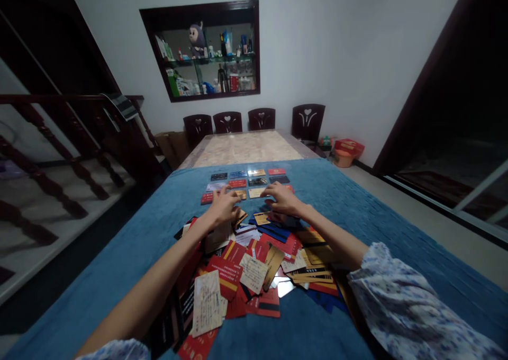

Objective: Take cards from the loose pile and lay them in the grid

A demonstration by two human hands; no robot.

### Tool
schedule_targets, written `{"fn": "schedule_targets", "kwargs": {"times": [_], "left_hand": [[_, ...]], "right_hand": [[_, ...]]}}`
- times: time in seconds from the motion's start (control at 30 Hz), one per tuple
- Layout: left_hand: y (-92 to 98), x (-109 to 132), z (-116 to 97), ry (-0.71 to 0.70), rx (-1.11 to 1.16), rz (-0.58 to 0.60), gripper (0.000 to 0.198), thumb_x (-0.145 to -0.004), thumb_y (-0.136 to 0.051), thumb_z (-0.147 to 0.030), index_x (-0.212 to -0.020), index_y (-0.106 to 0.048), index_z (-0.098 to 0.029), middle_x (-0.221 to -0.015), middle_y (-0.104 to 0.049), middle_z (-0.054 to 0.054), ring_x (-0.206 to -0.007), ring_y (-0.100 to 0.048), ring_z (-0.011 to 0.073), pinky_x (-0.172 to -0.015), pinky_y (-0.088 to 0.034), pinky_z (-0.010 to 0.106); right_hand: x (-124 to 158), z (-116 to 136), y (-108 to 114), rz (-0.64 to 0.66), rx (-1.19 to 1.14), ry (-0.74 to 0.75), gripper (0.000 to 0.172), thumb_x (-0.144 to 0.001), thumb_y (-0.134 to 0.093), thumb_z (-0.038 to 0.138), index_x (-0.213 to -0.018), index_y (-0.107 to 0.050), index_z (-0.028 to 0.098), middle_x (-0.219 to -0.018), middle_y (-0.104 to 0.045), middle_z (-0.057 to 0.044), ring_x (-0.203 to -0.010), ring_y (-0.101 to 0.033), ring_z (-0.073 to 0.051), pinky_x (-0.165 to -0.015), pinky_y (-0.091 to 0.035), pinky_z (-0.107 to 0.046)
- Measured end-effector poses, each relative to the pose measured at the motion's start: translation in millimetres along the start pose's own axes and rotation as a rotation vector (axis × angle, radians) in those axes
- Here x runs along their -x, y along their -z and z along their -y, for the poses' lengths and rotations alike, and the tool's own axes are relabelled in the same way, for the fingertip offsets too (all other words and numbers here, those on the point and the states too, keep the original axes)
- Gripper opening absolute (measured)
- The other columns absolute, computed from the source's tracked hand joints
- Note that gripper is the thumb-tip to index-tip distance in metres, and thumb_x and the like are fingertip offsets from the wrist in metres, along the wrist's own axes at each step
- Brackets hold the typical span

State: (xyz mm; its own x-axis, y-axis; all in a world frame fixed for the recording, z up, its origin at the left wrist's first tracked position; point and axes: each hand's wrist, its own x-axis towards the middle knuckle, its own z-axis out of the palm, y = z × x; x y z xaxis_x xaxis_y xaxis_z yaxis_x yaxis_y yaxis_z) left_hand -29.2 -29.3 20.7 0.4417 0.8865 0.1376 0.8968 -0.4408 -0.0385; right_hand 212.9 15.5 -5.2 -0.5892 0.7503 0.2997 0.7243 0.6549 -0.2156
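Note:
My left hand (225,206) hovers over the front row of laid-out cards, fingers bent and apart, beside a gold card (240,195). Close to a cream card (257,192) is my right hand (282,200), its index finger stretched left. The lower fingers of that hand curl in above the pile, over what look like cards, partly hidden. Rows of plastic cards, among them a red card (277,172) and a black card (219,177), lie flat beyond my hands. Between my forearms spreads a loose heap of cards, with a white-patterned card (253,273) and a red card (224,277) on top.
A blue cloth (159,219) covers the near part of the long table; its marble-patterned top (254,145) shows behind. Dark chairs (308,120) stand around the far end. A wooden railing (51,174) runs at left. A red bag (348,148) sits on the floor at right.

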Motion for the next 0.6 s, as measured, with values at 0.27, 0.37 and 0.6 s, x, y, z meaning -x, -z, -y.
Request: {"fn": "schedule_targets", "kwargs": {"times": [0.27,0.37,0.6], "left_hand": [[-1.1,55,-3,0.069,-0.074,-0.027,0.024,-0.091,-0.051,-0.028,-0.097,-0.074,-0.021,-0.112,-0.067,0.012,-0.126,-0.043,0.0346,-0.101,-0.032,0.057],[3.6,71,-10,0.118,-0.125,0.003,0.025,-0.091,-0.051,-0.029,-0.095,-0.073,-0.019,-0.112,-0.068,0.014,-0.125,-0.043,0.0361,-0.100,-0.033,0.057],[7.9,89,-21,0.197,-0.136,0.017,0.031,-0.093,-0.051,-0.039,-0.098,-0.074,-0.019,-0.113,-0.069,0.015,-0.124,-0.045,0.0365,-0.102,-0.031,0.056]], "right_hand": [[-15,43,-16,0.050,-0.006,0.151,0.029,-0.086,-0.062,0.016,-0.113,-0.073,0.019,-0.110,-0.068,-0.010,-0.102,-0.053,-0.024,-0.090,-0.042,-0.036],[-21,56,-26,0.050,-0.005,0.200,0.030,-0.086,-0.062,0.017,-0.115,-0.072,0.019,-0.113,-0.068,-0.010,-0.104,-0.052,-0.024,-0.092,-0.041,-0.037],[-31,82,-46,0.072,-0.017,0.234,0.031,-0.094,-0.056,0.020,-0.122,-0.069,0.023,-0.124,-0.066,-0.009,-0.111,-0.048,-0.025,-0.091,-0.040,-0.037]]}}
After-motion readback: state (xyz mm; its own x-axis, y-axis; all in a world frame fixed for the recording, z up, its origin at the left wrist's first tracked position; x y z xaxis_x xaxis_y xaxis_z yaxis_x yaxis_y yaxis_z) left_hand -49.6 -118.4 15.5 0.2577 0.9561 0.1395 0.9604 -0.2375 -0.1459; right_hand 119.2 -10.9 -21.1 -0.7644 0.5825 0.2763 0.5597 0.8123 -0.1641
